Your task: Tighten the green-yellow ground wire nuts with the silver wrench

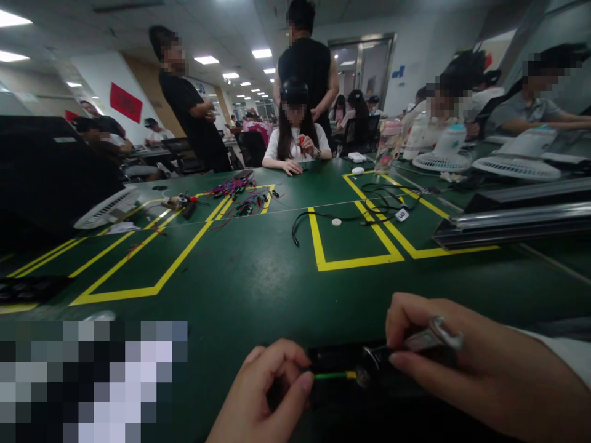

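The left hand [272,387] has its thumb and forefinger pinched on a green wire [330,375], whose far part disappears behind those fingertips. The wire's yellow sleeve [351,375] ends at a small round metal piece [362,376], blurred, over a black part [332,357] lying between the hands near the table's front edge; its lower outline sinks into shadow. Opposite, the right hand [484,363] is closed around a metal tool [431,338], probably a wrench judging by its forked head, with the rest of it covered by the fingers. A white sleeve at that wrist is cut off by the frame. Past the hands stretches the green table [231,271], marked with yellow tape [360,264]. On it lie a white disc [337,222], a black cable [323,214] and, farther left, a tangle of coloured wires [233,184] too small to separate. Metal rails [521,212] run out at the right edge. Across the table sits a person in white [295,138], holding something orange. Coarse pixel blocks hide the lower left corner.
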`<action>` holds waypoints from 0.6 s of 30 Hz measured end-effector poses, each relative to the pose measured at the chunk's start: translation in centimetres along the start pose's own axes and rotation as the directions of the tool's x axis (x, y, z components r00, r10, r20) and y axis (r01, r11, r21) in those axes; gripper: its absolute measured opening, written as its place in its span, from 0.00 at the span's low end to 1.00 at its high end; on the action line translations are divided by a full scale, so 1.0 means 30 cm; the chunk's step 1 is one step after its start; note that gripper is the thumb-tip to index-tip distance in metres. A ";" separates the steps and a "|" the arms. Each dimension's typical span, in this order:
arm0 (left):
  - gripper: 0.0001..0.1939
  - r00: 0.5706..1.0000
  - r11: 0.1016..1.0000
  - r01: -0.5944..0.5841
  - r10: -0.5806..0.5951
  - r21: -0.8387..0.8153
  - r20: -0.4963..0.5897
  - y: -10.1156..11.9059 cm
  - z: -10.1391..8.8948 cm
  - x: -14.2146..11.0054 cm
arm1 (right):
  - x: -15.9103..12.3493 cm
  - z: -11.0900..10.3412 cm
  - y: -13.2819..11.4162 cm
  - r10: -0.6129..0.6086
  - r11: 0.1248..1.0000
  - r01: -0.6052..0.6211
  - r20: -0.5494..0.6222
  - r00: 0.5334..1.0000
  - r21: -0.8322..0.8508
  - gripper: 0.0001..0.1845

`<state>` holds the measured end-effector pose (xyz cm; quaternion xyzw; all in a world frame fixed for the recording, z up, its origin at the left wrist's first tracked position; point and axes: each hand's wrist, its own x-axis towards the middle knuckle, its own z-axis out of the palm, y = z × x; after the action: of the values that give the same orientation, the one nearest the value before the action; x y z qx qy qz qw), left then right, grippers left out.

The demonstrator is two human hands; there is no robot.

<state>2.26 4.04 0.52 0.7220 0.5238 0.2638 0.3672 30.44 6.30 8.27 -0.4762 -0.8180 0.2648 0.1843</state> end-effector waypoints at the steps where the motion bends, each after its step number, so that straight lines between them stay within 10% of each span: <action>1: 0.07 1.000 1.000 -0.002 0.002 0.005 0.007 -0.004 0.001 0.002 | -0.015 0.016 0.002 0.023 1.000 -0.023 -0.012 1.000 0.002 0.05; 18: 0.06 0.998 0.998 0.050 -0.048 -0.047 0.030 -0.011 0.001 -0.003 | -0.026 0.073 0.040 -0.056 0.996 0.062 0.093 0.994 -0.057 0.08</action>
<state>2.07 4.01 0.23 0.7036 0.5294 0.2566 0.3985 30.42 5.53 5.78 -0.4445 -0.8468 0.2562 0.1404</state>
